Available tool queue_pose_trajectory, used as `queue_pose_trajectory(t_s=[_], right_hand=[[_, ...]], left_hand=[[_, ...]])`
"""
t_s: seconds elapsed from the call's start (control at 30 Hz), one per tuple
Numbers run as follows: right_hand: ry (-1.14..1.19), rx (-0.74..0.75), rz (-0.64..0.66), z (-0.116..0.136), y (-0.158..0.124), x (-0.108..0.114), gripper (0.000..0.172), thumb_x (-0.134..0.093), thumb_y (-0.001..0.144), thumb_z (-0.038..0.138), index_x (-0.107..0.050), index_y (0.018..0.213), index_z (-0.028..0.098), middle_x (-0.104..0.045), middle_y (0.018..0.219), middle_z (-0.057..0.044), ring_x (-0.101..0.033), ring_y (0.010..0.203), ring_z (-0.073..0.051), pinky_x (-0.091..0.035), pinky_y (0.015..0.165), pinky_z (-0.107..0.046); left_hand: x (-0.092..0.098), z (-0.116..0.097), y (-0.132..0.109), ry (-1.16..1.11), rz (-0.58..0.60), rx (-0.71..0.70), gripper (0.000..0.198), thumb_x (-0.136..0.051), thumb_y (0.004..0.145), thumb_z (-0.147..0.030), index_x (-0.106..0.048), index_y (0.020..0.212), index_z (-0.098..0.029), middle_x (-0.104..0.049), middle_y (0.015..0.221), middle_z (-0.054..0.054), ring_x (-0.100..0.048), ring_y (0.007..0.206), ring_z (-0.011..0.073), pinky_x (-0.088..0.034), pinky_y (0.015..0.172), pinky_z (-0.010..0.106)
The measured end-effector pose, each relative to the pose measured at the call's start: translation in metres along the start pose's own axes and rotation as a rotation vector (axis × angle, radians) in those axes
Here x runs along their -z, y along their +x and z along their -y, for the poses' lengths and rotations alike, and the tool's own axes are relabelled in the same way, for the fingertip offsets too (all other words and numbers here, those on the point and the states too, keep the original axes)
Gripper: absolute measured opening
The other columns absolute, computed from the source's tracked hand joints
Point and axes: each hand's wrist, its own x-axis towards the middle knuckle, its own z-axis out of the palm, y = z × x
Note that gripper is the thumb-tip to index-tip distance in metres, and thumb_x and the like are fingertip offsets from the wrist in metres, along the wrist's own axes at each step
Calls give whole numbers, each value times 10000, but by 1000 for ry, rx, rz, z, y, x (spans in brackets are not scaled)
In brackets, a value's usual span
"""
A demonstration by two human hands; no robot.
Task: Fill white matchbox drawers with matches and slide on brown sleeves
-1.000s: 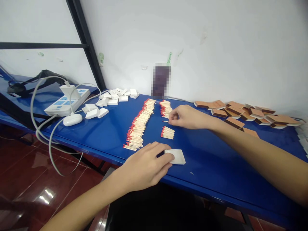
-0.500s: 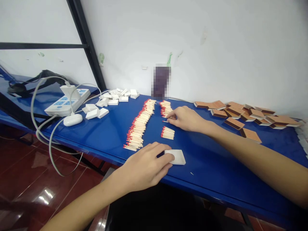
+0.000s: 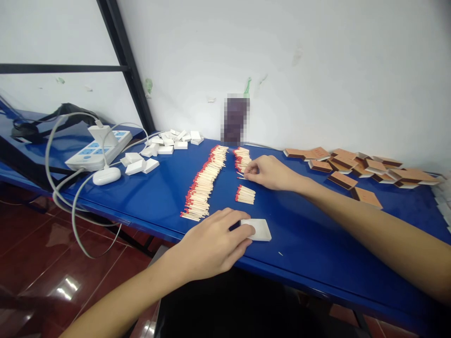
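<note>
My left hand [image 3: 211, 244] lies on the blue table [image 3: 155, 197] near its front edge, fingers curled onto a small white matchbox tray [image 3: 260, 229]. My right hand [image 3: 269, 172] reaches further in, fingers pinched on matches at the lower end of a short row of red-tipped matches [image 3: 241, 158]. A small bundle of matches [image 3: 245, 194] lies just below that hand. A long row of matches [image 3: 205, 182] runs diagonally to the left of both.
White inner trays [image 3: 160, 146] are scattered at the back left, beside a power strip [image 3: 99, 148] with cables and a white adapter [image 3: 106, 175]. Orange-brown matchbox sleeves [image 3: 355, 166] are spread at the back right. A blurred dark object [image 3: 236, 119] stands against the wall.
My right hand has shifted slightly up toward the short row of matches. My left hand has stayed on the white tray.
</note>
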Motion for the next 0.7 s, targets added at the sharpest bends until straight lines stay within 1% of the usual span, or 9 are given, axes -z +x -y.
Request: queue_pose_trajectory(t_s=[0.1,0.27,0.33,0.43,0.57,0.7], right_hand=[[-6,21,29,1,-1,2,150,-547,797,204,-680,731,183,-689,689,1,-592,642,-143,-389,621,-269],[11,90,127,0,-3,10,146,-534,794,212,-654,714,188,-695,724,3,-576,643,-137,-387,624,-267],[20,104,153,0,-4,14,132,-535,797,218,-653,743,192,-697,747,1,-581,654,-138,-391,628,-265],[18,83,193,1,-5,17,103,-565,791,235,-654,816,190,-687,764,-7,-582,663,-144,-395,629,-264],[44,70,176,1,-4,14,125,-573,821,285,-615,875,181,-660,767,-12,-564,671,-145,-388,632,-259],[26,82,118,0,-3,6,123,-544,856,288,-604,864,181,-645,765,-16,-548,679,-144,-369,633,-258]], left_hand=[[0,0,0,0,-3,1,154,-457,1007,-193,-596,1066,-162,-602,1185,101,-606,1032,223,-534,895,374],[0,0,0,-3,-9,-5,155,-458,1009,-198,-595,1072,-161,-602,1181,102,-604,1028,221,-532,893,371],[0,0,0,-4,-6,-7,155,-459,1009,-197,-593,1076,-160,-601,1185,102,-602,1029,220,-530,897,373],[0,1,0,-7,7,-5,153,-459,1008,-196,-590,1078,-161,-597,1189,102,-600,1032,222,-526,899,373],[0,1,0,-8,11,-4,144,-460,1007,-198,-582,1074,-164,-596,1182,103,-600,1038,226,-526,898,372],[-1,1,0,-2,2,-5,149,-456,1008,-199,-585,1075,-168,-602,1179,105,-603,1027,226,-530,888,372]])
